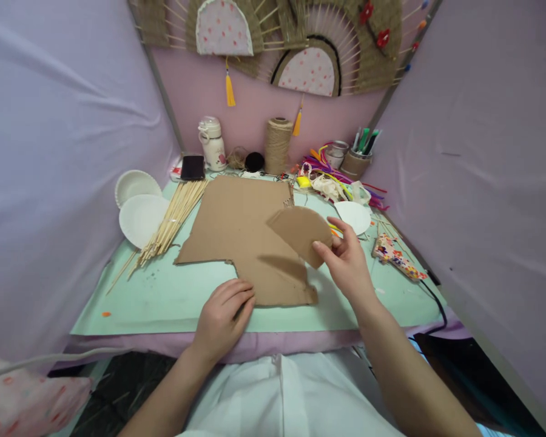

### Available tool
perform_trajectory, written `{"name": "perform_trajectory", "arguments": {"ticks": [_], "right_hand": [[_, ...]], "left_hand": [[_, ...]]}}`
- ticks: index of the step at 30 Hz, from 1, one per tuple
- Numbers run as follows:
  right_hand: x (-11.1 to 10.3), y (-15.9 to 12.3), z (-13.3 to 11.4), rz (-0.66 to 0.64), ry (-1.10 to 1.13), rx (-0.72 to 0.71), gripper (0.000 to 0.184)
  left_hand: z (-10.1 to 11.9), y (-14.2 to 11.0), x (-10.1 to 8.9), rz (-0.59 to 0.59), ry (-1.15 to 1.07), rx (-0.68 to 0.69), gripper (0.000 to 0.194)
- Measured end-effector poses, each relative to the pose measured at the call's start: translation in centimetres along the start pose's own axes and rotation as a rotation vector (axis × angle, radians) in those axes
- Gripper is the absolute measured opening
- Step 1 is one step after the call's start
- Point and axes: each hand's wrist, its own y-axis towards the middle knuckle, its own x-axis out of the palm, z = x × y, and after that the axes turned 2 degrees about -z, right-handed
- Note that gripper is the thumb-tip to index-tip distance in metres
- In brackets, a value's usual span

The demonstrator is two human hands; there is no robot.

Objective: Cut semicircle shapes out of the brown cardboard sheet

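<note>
A brown cardboard piece shaped like a half-disc (pixel 300 233) is raised above the table, pinched at its right end between the thumb and fingers of my right hand (pixel 346 258). Beneath it lies a large, irregular cardboard sheet (pixel 239 215) with a notch cut from its front left, and the piece's shadow falls across it. My left hand (pixel 225 315) is closed at the sheet's front left edge, its fingers together and curled against the cardboard.
Bamboo sticks (pixel 170 224) and white paper plates (pixel 141 218) lie left. Behind stand a bottle (pixel 213 145), a twine spool (pixel 278 145) and a pen holder (pixel 357 162). At right are pipe cleaners (pixel 332 170), a white disc (pixel 352 217) and a patterned glue gun (pixel 395 258) with a cord.
</note>
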Motion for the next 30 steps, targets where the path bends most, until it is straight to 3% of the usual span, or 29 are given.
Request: {"name": "perform_trajectory", "arguments": {"ticks": [4,8,12,16,18,21,22,24,27,29,30], "right_hand": [[-0.1,0.5,0.5,-0.038,-0.023,-0.117,0.008],[0.2,2.1,0.9,-0.184,0.025,-0.112,0.015],[1.0,5.4,1.0,-0.583,0.111,0.047,0.019],[2.6,9.5,1.4,-1.013,-0.025,0.044,0.011],[3.0,11.0,1.6,-1.013,-0.166,-0.014,0.029],[2.5,11.3,1.1,-0.828,-0.309,-0.124,0.043],[2.1,10.8,0.7,-0.823,-0.339,-0.158,0.045],[1.2,8.9,-0.1,-0.941,-0.411,-0.217,0.053],[0.6,4.9,-0.7,-1.126,-0.592,-0.279,0.095],[0.7,2.2,-0.2,-1.119,-0.696,-0.307,0.111],[0.8,1.0,0.2,-1.089,-0.73,-0.331,0.108]], "left_hand": [[0.1,-0.2,0.0,0.009,0.003,-0.012,0.016],[0.3,-0.4,-0.2,-0.008,-0.022,-0.05,0.018],[0.3,-0.6,-0.4,-0.005,-0.056,-0.13,0.021],[0.3,-0.5,-0.5,-0.016,-0.046,-0.12,0.019],[0.3,-0.5,-0.6,-0.026,-0.05,-0.109,0.017],[0.4,-0.5,-0.6,-0.018,-0.058,-0.1,0.017],[0.4,-0.5,-0.6,-0.016,-0.059,-0.099,0.017],[0.3,-0.5,-0.6,-0.016,-0.062,-0.1,0.018],[0.2,-0.5,-0.5,-0.013,-0.065,-0.102,0.018],[0.2,-0.4,-0.5,-0.007,-0.061,-0.105,0.018],[0.3,-0.4,-0.5,-0.003,-0.056,-0.108,0.018]]}}
